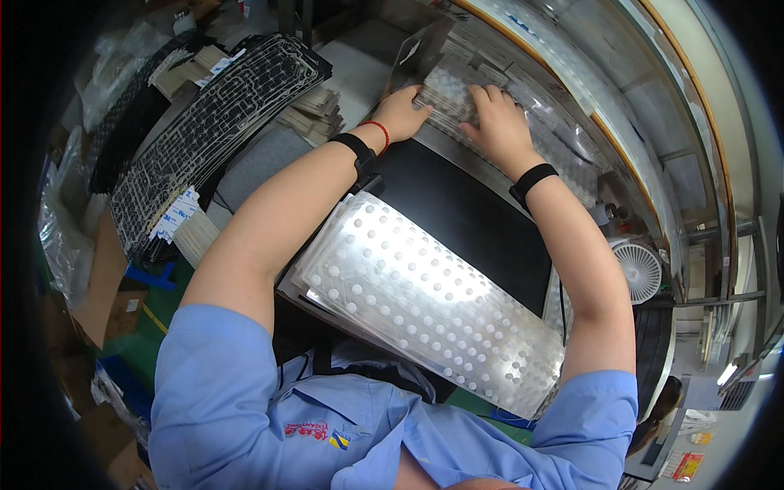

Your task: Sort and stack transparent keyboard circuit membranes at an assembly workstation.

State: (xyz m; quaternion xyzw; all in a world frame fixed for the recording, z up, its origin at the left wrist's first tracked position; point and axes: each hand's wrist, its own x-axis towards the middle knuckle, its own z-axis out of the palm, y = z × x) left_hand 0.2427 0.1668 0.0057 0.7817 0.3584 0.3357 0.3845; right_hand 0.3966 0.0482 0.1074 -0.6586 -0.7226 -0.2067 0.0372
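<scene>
Both my arms reach to the far side of the black work surface (465, 204), where a stack of thin clear sheets with round dots (451, 88) lies. My left hand (400, 116) is closed at the stack's left end, thumb and fingers at its edge. On the stack's right part rests my right hand (500, 124), its fingers spread and thumb apart; part of the stack is hidden under it. Close to my body, a second pile of shiny, dotted plastic sheets (425, 286) lies slanting across the near edge of the black surface.
Fanned black sheets with pale line patterns (220, 114) stand at the left, with pale bundled strips (314, 113) beside them. Clear plastic bags (69, 237) hang at the far left. A small white fan (637, 269) stands right of my right arm. An orange-edged shelf (608, 126) curves along the right.
</scene>
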